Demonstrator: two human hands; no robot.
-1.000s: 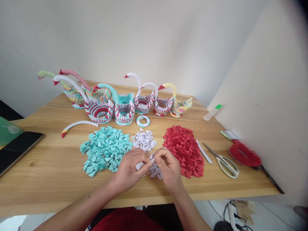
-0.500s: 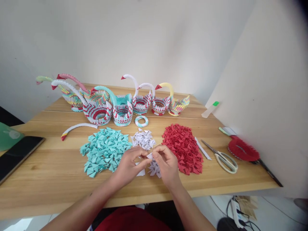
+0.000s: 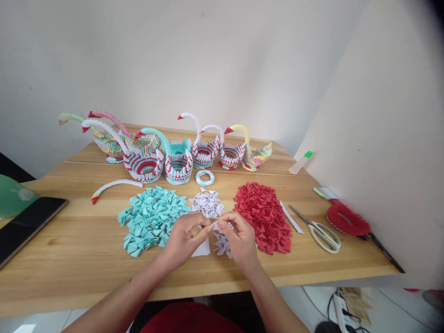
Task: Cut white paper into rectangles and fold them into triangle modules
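Observation:
My left hand (image 3: 185,234) and my right hand (image 3: 242,237) meet over the front middle of the wooden table. Between their pinched thumbs and forefingers is a small white paper piece (image 3: 215,225), mostly covered by the fingertips. Behind the hands lies a heap of white folded triangles (image 3: 207,203), and more pale folded pieces (image 3: 222,243) show between the hands. A flat white paper (image 3: 201,248) sits below my left hand. Teal triangles (image 3: 152,217) are heaped to the left, red triangles (image 3: 262,217) to the right.
Several folded-paper swans (image 3: 144,166) stand along the back of the table (image 3: 86,259). A paper ring (image 3: 204,178) and a white neck piece (image 3: 116,185) lie before them. Scissors (image 3: 322,233) and a red paper piece (image 3: 347,218) are at right, a phone (image 3: 29,226) at left.
The fingertips have tilted the white piece so that less of it shows. More of the flat white paper is visible beneath my left hand. The camera view has shifted slightly.

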